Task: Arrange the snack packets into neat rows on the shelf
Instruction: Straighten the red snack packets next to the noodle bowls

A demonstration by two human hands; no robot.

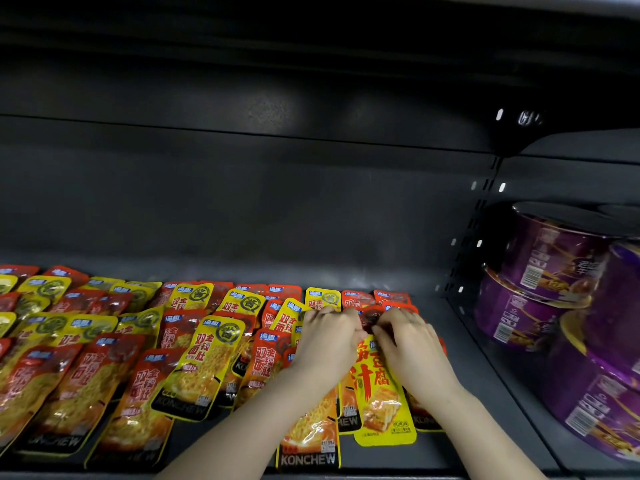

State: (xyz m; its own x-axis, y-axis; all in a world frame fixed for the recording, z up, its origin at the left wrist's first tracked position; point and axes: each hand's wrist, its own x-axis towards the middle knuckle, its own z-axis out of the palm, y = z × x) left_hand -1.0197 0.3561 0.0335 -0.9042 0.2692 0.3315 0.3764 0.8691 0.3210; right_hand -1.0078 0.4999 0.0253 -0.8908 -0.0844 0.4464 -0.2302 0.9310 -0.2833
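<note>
Several red and yellow snack packets point(204, 362) lie flat and overlapping on the dark grey shelf point(460, 386), spreading from the left edge to just right of the middle. My left hand point(327, 337) and my right hand point(405, 336) rest side by side on the right end of the pile. Their fingers curl down onto a red packet point(369, 317) in the back rows; both seem to pinch its edges, though the grip is partly hidden. A yellow tofu packet point(381, 393) lies under my right wrist. An orange packet point(311, 431) shows under my left forearm.
Purple instant-noodle bowls point(554, 268) are stacked in the neighbouring bay at the right, behind a perforated upright point(464, 258). The shelf's back wall point(242, 202) rises behind the packets, and the shelf above point(311, 36) hangs overhead. A bare shelf strip runs between packets and upright.
</note>
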